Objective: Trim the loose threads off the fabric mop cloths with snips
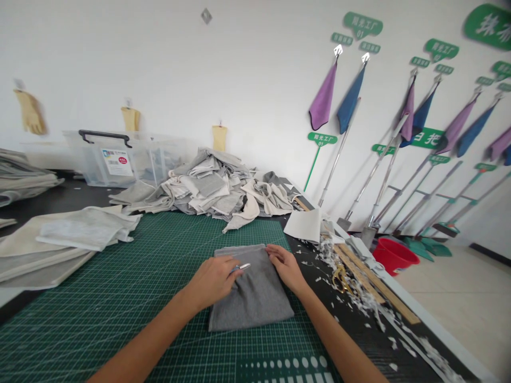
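A folded grey cloth (255,303) lies on the green cutting mat (167,319) in front of me. My left hand (217,276) rests over the cloth's upper left part, its fingers closed round a small blue-handled cutting tool (242,267). The tool's short silver blade points right above the fabric; most of the handle is hidden in the fingers. At the cloth's upper right corner is my right hand (284,266), its fingers extended and touching the edge, with no tool in it.
A heap of grey and off-white cloth pieces (211,183) stands behind the mat. More fabric (51,244) lies at left, near a clear plastic box (107,159). Wooden rulers (379,282), gold-handled scissors (341,279) and scraps line the right edge. A red bucket (395,255) is on the floor.
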Tool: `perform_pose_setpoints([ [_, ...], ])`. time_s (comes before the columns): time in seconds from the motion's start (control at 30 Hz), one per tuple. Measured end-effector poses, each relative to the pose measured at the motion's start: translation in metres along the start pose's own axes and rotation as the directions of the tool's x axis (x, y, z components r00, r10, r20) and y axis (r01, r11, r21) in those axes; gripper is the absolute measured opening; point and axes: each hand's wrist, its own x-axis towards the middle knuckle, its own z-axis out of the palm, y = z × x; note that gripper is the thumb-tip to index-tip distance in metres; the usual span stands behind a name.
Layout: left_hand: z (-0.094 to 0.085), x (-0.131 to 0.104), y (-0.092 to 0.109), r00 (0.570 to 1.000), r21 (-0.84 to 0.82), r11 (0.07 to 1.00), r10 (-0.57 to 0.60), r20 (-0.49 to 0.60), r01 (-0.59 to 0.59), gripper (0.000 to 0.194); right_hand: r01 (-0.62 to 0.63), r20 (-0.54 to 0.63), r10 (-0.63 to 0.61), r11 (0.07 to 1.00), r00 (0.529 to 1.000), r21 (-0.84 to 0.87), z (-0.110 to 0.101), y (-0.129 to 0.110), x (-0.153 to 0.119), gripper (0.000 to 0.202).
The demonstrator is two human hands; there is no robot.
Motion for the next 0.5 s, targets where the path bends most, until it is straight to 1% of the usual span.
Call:
perform_pose_setpoints([
  [0.07, -0.004, 0.000, -0.005, 1.000, 0.013, 1.000, -0.009, -0.005, 0.009, 0.027, -0.008, 0.001, 0.008, 1.000, 1.000, 0.005, 0.000, -0.001, 0.000, 0.033],
  [0.13, -0.009, 0.001, -0.016, 0.997, 0.001, 0.999, -0.050, -0.063, 0.050, 0.029, -0.010, 0.008, 0.010, 1.000, 1.000, 0.008, -0.001, 0.000, -0.001, 0.033],
  [0.2, -0.013, 0.002, -0.032, 0.983, -0.020, 0.992, -0.128, -0.132, 0.126, 0.032, -0.004, 0.018, 0.004, 1.000, 1.000, 0.005, -0.001, -0.001, -0.002, 0.032],
  [0.27, -0.013, 0.002, -0.053, 0.952, -0.064, 0.974, -0.225, -0.206, 0.216, 0.035, 0.007, 0.024, -0.006, 1.000, 1.000, -0.012, 0.000, -0.002, -0.004, 0.034],
  [0.3, -0.012, 0.001, -0.064, 0.930, -0.112, 0.957, -0.286, -0.230, 0.267, 0.036, 0.018, 0.022, -0.017, 0.999, 1.000, -0.036, 0.000, -0.004, -0.005, 0.036],
  [0.33, -0.010, 0.000, -0.074, 0.895, -0.200, 0.924, -0.370, -0.251, 0.326, 0.037, 0.038, 0.019, -0.037, 0.997, 0.999, -0.074, 0.000, -0.007, -0.006, 0.039],
  [0.37, -0.007, -0.001, -0.084, 0.848, -0.306, 0.870, -0.465, -0.254, 0.386, 0.038, 0.071, 0.015, -0.070, 0.990, 0.997, -0.124, -0.001, -0.011, -0.007, 0.042],
  [0.43, -0.003, -0.003, -0.100, 0.792, -0.367, 0.815, -0.553, -0.261, 0.448, 0.041, 0.162, 0.028, -0.160, 0.959, 0.987, -0.232, -0.002, -0.022, -0.011, 0.049],
  [0.5, -0.002, -0.005, -0.110, 0.729, -0.425, 0.760, -0.626, -0.278, 0.491, 0.046, 0.240, 0.073, -0.228, 0.922, 0.971, -0.304, -0.003, -0.036, -0.018, 0.056],
])
